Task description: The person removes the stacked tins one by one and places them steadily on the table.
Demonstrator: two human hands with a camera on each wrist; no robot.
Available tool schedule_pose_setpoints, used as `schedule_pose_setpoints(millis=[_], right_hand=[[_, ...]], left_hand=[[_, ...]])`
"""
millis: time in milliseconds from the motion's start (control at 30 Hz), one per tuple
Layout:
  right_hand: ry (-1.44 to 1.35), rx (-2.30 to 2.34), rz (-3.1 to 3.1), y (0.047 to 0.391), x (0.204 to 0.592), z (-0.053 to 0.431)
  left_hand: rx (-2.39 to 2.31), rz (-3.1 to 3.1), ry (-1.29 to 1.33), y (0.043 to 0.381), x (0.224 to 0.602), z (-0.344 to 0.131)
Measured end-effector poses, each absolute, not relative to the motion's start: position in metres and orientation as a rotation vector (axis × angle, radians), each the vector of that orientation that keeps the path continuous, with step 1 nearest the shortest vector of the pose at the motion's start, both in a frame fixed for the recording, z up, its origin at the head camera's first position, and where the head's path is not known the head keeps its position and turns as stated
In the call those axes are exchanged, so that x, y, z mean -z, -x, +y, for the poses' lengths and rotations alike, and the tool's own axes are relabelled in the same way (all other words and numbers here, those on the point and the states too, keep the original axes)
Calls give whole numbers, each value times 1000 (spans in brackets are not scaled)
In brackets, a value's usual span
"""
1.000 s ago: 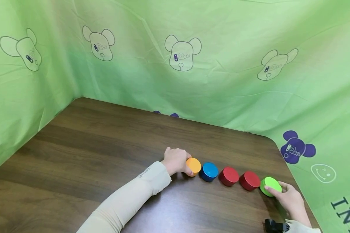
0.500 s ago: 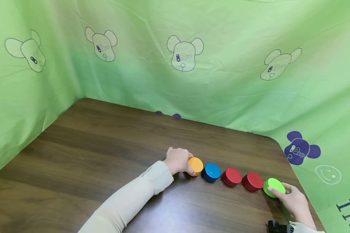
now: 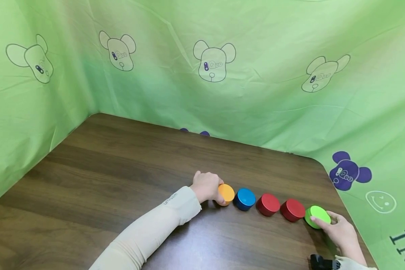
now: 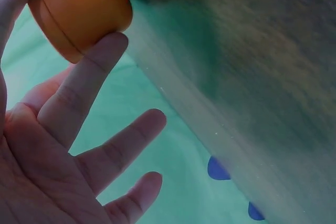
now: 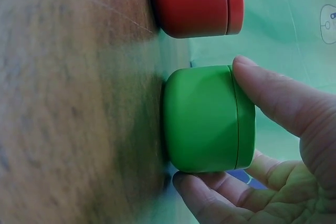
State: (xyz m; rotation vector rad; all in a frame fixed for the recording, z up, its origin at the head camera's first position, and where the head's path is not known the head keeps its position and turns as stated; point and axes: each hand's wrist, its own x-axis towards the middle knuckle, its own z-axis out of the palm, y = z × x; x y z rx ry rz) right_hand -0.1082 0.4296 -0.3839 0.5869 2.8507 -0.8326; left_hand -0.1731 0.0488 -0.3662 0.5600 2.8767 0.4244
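Observation:
Several small round lidded tins stand in a slanting row. At its left end, my left hand point(image 3: 206, 186) pinches the orange tin point(image 3: 227, 194) between thumb and fingers; the left wrist view shows the other fingers spread away from the tin point(image 4: 84, 9). Beside it comes a blue tin point(image 3: 245, 198), then two red tins, one nearer the middle point(image 3: 268, 204) and one further right point(image 3: 293, 210). My right hand point(image 3: 342, 232) holds the green tin point(image 3: 317, 216) at the right end, thumb at the lid edge and fingers on the opposite side. The green tin point(image 5: 205, 119) sits upright on the table.
The brown wood-grain table point(image 3: 121, 168) extends far to the left and in front of the row. A green curtain point(image 3: 162, 75) with printed bear heads hangs along the back and both sides. A black wrist device point(image 3: 324, 262) sits by the right sleeve.
The head view has shifted slightly, so everything appears a little further right. The orange tin has slid slightly nearer the person with my left hand. The right hand keeps its hold on the green tin.

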Motion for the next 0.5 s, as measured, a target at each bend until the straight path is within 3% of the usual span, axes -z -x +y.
schedule_pose_setpoints(millis=[500], right_hand=[[-597, 834, 2842, 103, 386, 430]], left_hand=[[-410, 2876, -592, 172, 375, 50]])
